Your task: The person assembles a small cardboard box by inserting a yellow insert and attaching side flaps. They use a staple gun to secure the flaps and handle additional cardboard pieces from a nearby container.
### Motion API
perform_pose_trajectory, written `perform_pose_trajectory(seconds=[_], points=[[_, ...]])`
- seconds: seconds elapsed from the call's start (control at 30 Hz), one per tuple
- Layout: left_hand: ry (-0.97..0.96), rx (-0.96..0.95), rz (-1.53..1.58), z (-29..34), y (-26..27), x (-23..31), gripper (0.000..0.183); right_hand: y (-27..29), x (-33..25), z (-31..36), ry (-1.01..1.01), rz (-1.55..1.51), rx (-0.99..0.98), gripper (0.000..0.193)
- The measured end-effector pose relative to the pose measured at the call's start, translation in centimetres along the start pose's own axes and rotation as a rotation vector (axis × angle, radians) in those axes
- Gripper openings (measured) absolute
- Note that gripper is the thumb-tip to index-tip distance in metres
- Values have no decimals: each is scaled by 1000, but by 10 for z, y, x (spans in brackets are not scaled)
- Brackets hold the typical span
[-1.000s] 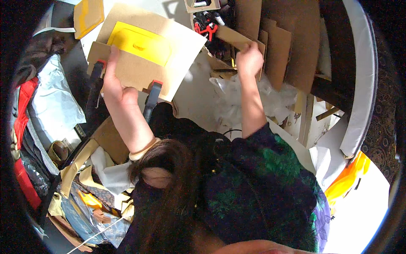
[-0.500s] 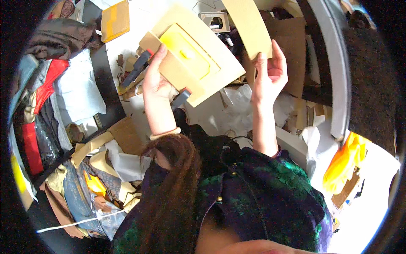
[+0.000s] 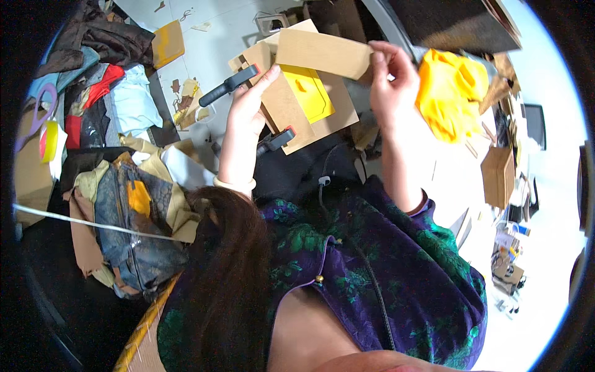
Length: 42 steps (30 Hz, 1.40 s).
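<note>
My left hand [image 3: 249,104] grips the edge of a flat tan board [image 3: 338,102], its thumb on the upper face and its fingers mostly hidden beneath. A bright yellow panel [image 3: 310,96] with a scored outline sits in the middle of that board. Two dark clamps with red pads, an upper clamp [image 3: 228,85] and a lower clamp [image 3: 279,140], bite on the board's left edge beside my hand. My right hand [image 3: 395,77] pinches one end of a stiff tan strip [image 3: 323,52]. The strip lies across the upper part of the yellow panel; I cannot tell whether they touch.
Orange-yellow cloth [image 3: 452,93] lies right of my right hand. A cardboard box [image 3: 498,177] stands farther right. Folded garments [image 3: 137,102], purple-handled scissors [image 3: 44,102] and a yellow tape roll [image 3: 48,141] are at the left. A white cord [image 3: 93,222] crosses the lower left.
The strip has swung from upright beside the board to lying across it, with my right hand still pinching its end. My left hand still holds the clamped board. The whole view has shifted.
</note>
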State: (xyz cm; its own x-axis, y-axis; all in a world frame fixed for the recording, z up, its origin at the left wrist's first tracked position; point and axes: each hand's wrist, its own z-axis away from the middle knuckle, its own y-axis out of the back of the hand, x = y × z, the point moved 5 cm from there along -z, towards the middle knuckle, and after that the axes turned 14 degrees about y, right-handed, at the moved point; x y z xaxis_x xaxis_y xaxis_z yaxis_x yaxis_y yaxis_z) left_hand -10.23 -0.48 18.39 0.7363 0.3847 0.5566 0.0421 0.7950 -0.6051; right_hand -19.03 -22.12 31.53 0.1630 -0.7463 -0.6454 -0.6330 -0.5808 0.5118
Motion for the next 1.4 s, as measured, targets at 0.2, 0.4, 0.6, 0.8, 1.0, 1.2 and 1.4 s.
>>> perform_pose_trajectory(seconds=[0.2,0.4,0.6,0.8,1.0,1.2,1.4], points=[[-27,-72,-107,58,-26,-54,55,87,-26,21,143,238,-144,19],[-59,-112,-132,108,-59,-94,58,127,-8,58,166,147,-70,14],[-172,-96,-121,144,-74,-120,60,152,-18,88,167,-17,-61,19],[-158,-78,-115,149,-73,-134,56,164,-22,108,210,-33,-24,21],[-171,-30,-174,157,-79,-142,56,172,-17,127,154,35,-63,28],[-229,-17,-226,171,-82,-145,56,182,-18,142,140,-105,5,35],[-338,-33,-400,167,-66,-130,61,184,-63,135,450,272,-97,69]])
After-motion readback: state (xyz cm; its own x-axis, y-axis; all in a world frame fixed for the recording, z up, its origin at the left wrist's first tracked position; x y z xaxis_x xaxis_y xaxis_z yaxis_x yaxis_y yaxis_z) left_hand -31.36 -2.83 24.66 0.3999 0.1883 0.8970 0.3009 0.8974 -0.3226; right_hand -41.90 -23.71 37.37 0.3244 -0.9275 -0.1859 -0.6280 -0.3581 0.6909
